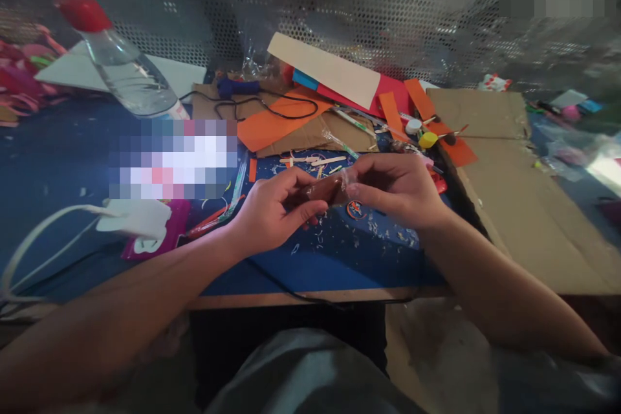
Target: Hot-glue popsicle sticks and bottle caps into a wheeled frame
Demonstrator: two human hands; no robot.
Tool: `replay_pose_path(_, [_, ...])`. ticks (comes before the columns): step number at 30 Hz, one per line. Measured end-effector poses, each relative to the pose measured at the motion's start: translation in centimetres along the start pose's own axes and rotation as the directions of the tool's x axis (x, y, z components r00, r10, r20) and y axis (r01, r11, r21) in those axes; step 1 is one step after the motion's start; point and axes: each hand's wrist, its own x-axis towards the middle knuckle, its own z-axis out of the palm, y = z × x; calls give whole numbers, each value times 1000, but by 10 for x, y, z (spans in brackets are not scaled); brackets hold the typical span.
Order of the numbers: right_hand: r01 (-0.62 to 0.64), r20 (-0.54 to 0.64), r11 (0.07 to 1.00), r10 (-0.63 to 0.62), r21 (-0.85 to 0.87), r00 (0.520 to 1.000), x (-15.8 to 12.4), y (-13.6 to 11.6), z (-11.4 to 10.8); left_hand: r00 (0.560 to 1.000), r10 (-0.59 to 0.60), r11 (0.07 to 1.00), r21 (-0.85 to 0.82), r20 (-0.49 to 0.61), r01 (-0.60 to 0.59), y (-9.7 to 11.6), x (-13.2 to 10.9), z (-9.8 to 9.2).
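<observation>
A small brown piece in a clear plastic wrapper [324, 190] is held between my two hands above the blue table. My left hand [279, 210] is closed around its left end, the thumb lying along the near side. With thumb and fingers, my right hand [395, 187] pinches the clear film at the right end. What the brown piece is, I cannot tell. Beneath the hands lie white scraps [317, 239] and a small round orange-and-black item [356, 209]. Just beyond them are several pale wooden sticks [320, 162].
A red-capped clear bottle [130, 74] stands at the left, near a white plug adapter [136, 217] with a white cable. Orange sheets [279, 118], cardboard [543, 207] and small paint pots [427, 140] lie behind and to the right. A perforated metal panel [320, 0] rises at the back.
</observation>
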Motion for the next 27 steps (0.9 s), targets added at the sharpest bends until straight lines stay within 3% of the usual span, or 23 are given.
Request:
replay_pose_path(3, [-1, 15, 993, 2, -115, 1000, 0, -12, -6, 998, -52, 989, -134, 31, 56, 1, 2, 1])
replay_pose_path(8, [0, -55, 983, -10, -186, 998, -3, -12, -12, 996, -61, 982, -177, 62, 71, 3, 2, 2])
replay_pose_path(12, [47, -73, 978, -63, -205, 995, -3, -3, -13, 995, -68, 987, -141, 78, 79, 1, 2, 1])
replay_pose_path(21, [237, 73, 956, -227, -173, 971, -5, 14, -15, 991, -35, 996, -81, 133, 46, 1, 3, 0])
replay_pose_path(24, [210, 133, 970, -194, -124, 972, -7, 17, -11, 992, -28, 1000, 9, 127, 27, -1, 1, 0])
replay_pose_path(27, [108, 132, 986, -90, -129, 987, -8, 20, -5, 995, -14, 993, 114, 101, 3, -4, -1, -1])
